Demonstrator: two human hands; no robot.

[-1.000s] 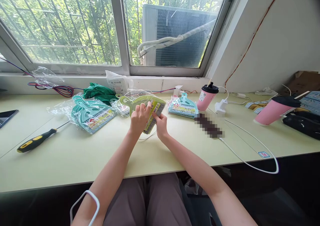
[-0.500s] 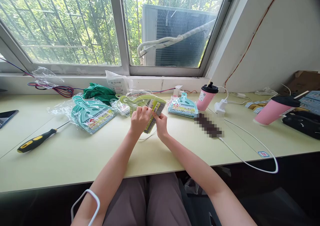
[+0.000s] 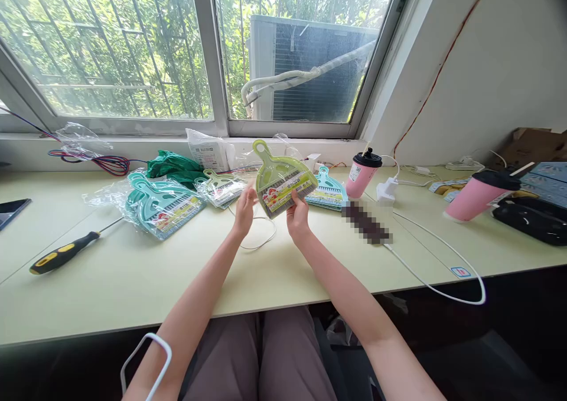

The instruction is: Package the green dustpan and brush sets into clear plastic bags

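- Head view: the right hand (image 3: 299,215) is closed on the lower edge of a lime-green plastic dustpan-and-brush set (image 3: 283,176), thumb over the front, fingers behind.
- That set is raised above the pale yellow tabletop (image 3: 266,277), left of the upright pink paper cup (image 3: 358,182) with a black lid, its looped handle pointing up.
- The left hand (image 3: 245,209) is partly open by the set's left edge; whether it touches, I cannot tell.
- Just left of the cup lies a turquoise plastic dustpan set (image 3: 330,195), partly hidden.
- Well left of the cup: a pale green bagged set (image 3: 222,189), turquoise sets in clear plastic (image 3: 165,206), then a black-and-yellow screwdriver (image 3: 66,252).
- Right of the cup: a white plug-in charger (image 3: 387,189) near it, and a 2nd pink cup (image 3: 472,199) farther off.
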